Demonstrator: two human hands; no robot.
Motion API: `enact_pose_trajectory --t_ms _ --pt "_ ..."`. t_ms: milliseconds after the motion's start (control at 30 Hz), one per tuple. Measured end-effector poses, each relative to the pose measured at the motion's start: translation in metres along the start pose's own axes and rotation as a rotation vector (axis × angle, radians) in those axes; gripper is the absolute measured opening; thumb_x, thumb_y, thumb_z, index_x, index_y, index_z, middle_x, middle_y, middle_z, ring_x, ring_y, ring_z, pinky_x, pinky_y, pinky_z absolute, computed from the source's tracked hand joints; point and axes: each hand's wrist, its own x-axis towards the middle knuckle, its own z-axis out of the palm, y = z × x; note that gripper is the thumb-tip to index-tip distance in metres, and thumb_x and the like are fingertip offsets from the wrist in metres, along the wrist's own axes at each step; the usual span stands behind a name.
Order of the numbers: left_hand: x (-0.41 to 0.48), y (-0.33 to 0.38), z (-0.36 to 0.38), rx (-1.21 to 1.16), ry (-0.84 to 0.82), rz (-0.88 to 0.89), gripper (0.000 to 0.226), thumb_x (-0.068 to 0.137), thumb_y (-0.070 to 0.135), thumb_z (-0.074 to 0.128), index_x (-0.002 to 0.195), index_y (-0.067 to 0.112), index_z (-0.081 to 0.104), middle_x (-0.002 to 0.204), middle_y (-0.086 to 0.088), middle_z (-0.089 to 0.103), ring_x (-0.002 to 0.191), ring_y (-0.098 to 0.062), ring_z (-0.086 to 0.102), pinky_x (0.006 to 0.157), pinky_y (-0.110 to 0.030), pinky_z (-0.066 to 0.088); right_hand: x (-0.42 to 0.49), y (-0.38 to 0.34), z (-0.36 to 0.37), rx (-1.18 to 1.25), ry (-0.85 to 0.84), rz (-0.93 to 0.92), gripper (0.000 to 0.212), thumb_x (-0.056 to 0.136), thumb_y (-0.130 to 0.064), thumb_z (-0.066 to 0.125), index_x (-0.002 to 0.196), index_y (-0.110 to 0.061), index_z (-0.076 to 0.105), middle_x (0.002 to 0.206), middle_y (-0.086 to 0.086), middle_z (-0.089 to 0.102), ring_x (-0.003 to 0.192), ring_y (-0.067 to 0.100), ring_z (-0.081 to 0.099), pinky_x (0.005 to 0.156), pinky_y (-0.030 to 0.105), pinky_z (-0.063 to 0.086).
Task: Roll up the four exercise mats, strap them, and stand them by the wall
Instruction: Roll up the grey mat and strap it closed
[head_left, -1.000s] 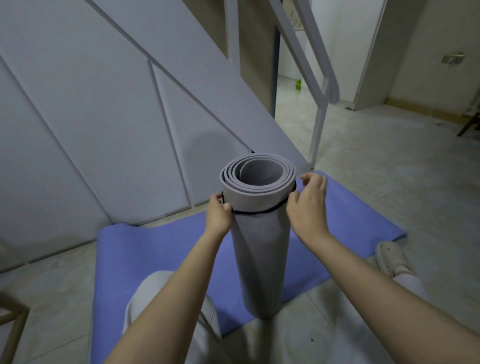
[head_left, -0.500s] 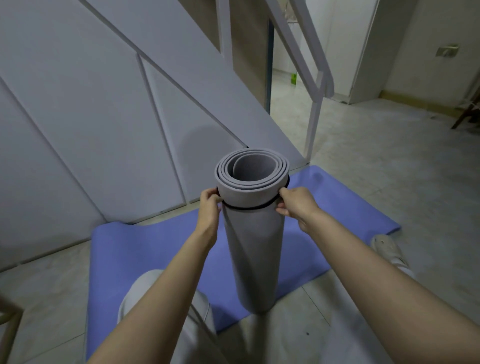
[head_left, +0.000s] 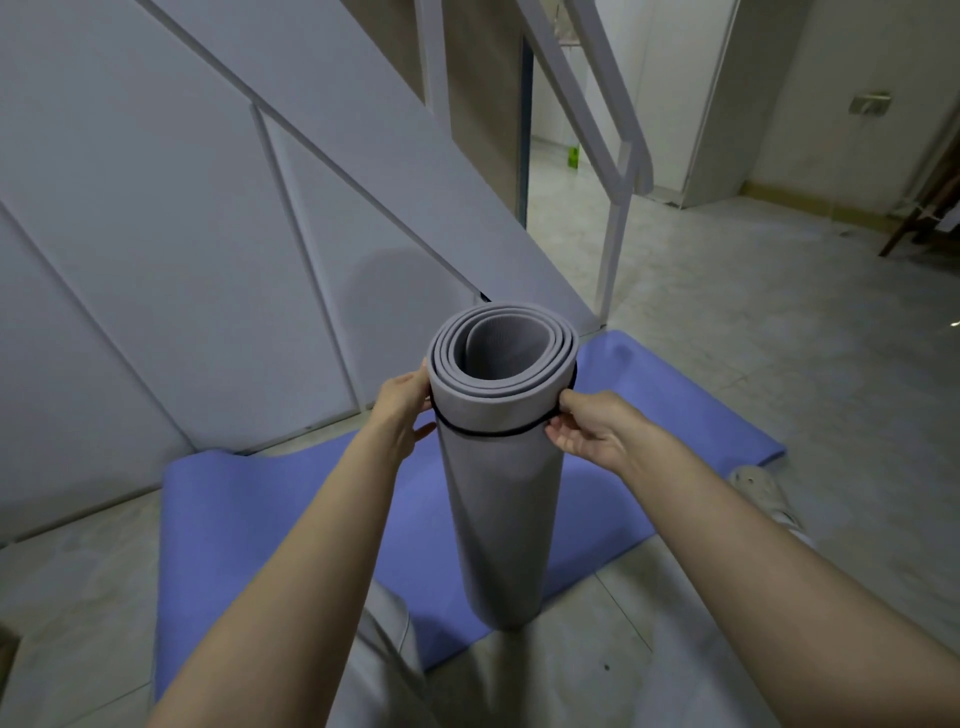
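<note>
Item 1, roll (head_left: 501, 519): 1 grey mat, wound into a tube, stands upright directly in front of me. Its open upper end faces the camera and shows several turns. Its lower end sits at the near edge of the blue mat (head_left: 270, 519). I cannot tell whether it bears on that mat or on the floor (head_left: 753, 338).

Item 2, strap (head_left: 488, 432): 1 thin black band runs round the roll just below its upper end. It lies tight against the surface and dips slightly on the near side.

Item 3, left hand (head_left: 402, 410): it is placed on the left side of the roll at strap height. My fingers curl round toward the far side and my thumb lies on the near side, so the hand grips the roll. I cannot tell whether it also catches the strap.

Item 4, right hand (head_left: 592, 431): it is placed on the right side of the roll. My thumb and fingertips are drawn narrow and pinch the strap where it meets the roll.

Item 5, blue mat: it lies flat and unrolled on the tiled floor, close along the foot of the panelled wall (head_left: 156, 260), running from near left to far right.

Item 6, surroundings: 1 pale shoe (head_left: 758, 491) rests on the floor just beside the right end of the blue mat. A white railing (head_left: 615, 244) stands beyond the roll, to the far right.

2 mats are in view.
</note>
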Motion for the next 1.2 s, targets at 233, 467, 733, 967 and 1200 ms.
enact_pose_trajectory --t_ms 233,467,733,967,1200 --pt "-0.003 -0.005 -0.005 0.205 -0.078 0.105 0.025 0.098 0.016 0.045 0.08 0.005 0.058 0.08 -0.007 0.06 0.077 -0.019 0.053 0.078 -0.037 0.045 0.004 0.005 -0.011 -0.124 -0.06 -0.039 0.02 0.099 -0.001 0.037 0.084 -0.005 0.05 0.08 0.006 0.053 0.07 0.012 0.052 0.086 0.028 0.046" --pt "0.01 -0.023 -0.013 0.7 -0.015 0.254 0.015 0.093 -0.003 0.035 0.083 0.007 0.042 0.088 -0.011 0.05 0.082 -0.021 0.04 0.071 -0.03 0.037 0.006 0.011 -0.01 -0.251 -0.015 -0.101 0.012 0.099 0.0 0.037 0.103 -0.009 0.045 0.092 0.007 0.055 0.075 0.015 0.055 0.082 0.029 0.048" --pt "0.01 -0.041 -0.02 0.783 -0.112 0.332 0.01 0.097 0.005 0.028 0.092 0.003 0.037 0.095 -0.012 0.047 0.081 -0.017 0.038 0.074 -0.037 0.036 0.009 0.028 -0.017 -0.359 0.038 -0.127 0.022 0.098 -0.008 0.044 0.117 0.0 0.05 0.122 0.016 0.057 0.086 0.021 0.059 0.055 0.023 0.051" --pt "-0.023 -0.043 -0.054 0.524 -0.271 0.314 0.021 0.101 0.019 0.039 0.098 0.002 0.052 0.082 -0.003 0.052 0.075 -0.015 0.05 0.081 -0.032 0.047 -0.02 0.017 -0.026 -0.753 -0.074 -0.21 0.023 0.097 -0.004 0.041 0.076 -0.012 0.041 0.074 0.007 0.052 0.064 0.016 0.05 0.057 0.022 0.049" --pt "-0.028 -0.021 -0.059 0.192 -0.304 0.288 0.021 0.1 0.023 0.045 0.104 0.022 0.065 0.103 -0.004 0.066 0.095 -0.017 0.059 0.088 -0.039 0.047 -0.018 0.019 -0.027 -0.901 -0.152 -0.342 0.013 0.097 -0.007 0.045 0.109 -0.006 0.046 0.089 0.01 0.055 0.083 0.024 0.054 0.075 0.031 0.048"
